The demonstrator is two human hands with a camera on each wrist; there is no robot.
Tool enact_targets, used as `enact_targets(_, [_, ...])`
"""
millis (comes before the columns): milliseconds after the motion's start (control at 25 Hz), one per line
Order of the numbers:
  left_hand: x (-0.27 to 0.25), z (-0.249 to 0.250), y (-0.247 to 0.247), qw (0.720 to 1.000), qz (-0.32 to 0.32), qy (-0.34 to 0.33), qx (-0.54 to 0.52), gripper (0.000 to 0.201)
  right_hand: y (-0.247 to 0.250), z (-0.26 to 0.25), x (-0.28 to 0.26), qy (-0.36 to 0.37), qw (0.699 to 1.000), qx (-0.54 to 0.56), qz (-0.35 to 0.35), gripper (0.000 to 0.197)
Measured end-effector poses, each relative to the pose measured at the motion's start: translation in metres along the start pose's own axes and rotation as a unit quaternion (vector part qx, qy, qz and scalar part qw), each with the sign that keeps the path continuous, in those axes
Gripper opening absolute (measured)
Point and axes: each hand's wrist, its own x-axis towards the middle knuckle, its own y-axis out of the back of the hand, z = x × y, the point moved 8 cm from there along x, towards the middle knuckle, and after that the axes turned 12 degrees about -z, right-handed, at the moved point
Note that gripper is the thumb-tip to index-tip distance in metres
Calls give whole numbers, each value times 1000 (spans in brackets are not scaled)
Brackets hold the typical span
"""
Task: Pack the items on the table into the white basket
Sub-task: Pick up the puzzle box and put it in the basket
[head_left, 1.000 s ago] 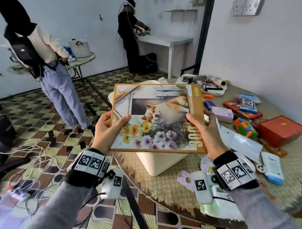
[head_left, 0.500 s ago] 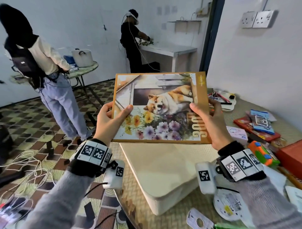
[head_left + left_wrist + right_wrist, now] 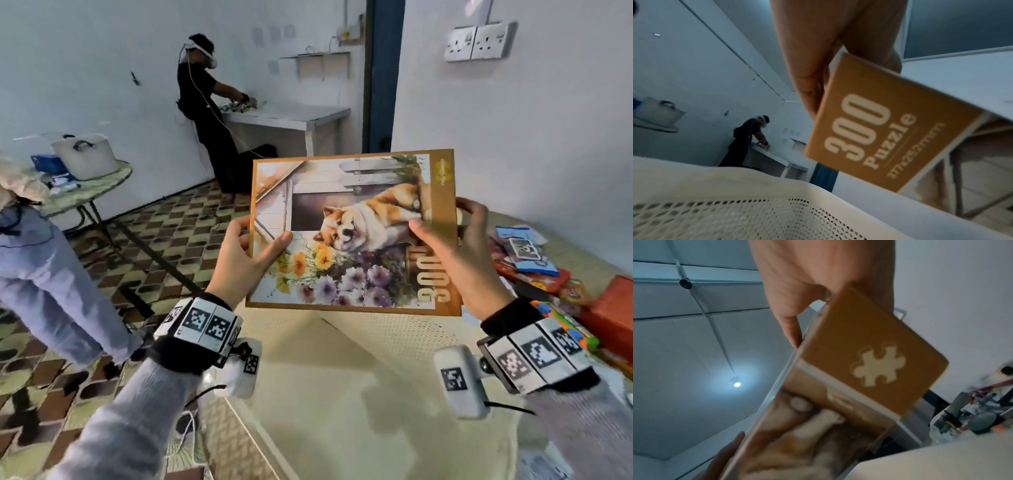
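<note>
A flat puzzle box (image 3: 352,229) with a dog and flowers on its lid is held in the air above the white basket (image 3: 342,394). My left hand (image 3: 251,251) grips its left edge, thumb on the lid. My right hand (image 3: 448,246) grips its right edge, thumb on the lid and fingers behind. The left wrist view shows the box's brown side (image 3: 875,138) printed "300 Puzzle" over the perforated basket wall (image 3: 735,216). In the right wrist view the box (image 3: 869,363) shows a puzzle-piece logo under my right hand (image 3: 818,293).
Loose items lie on the woven table at right: a red box (image 3: 613,308), a colourful toy (image 3: 565,325), blue packets (image 3: 520,250). Two other people stand on the tiled floor at left and at a far white table (image 3: 291,116).
The puzzle box has risen and moved right and nearer the camera in both hands. The basket now lies open directly beneath it, filling the lower view.
</note>
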Motion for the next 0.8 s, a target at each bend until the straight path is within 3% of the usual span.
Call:
enact_targets(200, [54, -21, -14, 994, -112, 0, 9, 67, -8, 10, -7, -24, 994, 7, 103, 62])
enact_targets(400, [62, -37, -48, 975, -219, -16, 33, 58, -7, 31, -56, -59, 971, -14, 230, 63])
enact_targets(560, [58, -46, -78, 955, -293, -25, 29, 80, -3, 40, -89, -78, 959, -49, 268, 62])
enact_targets(800, [43, -54, -101, 948, -310, -9, 70, 82, -3, 63, -111, -130, 938, -85, 311, 70])
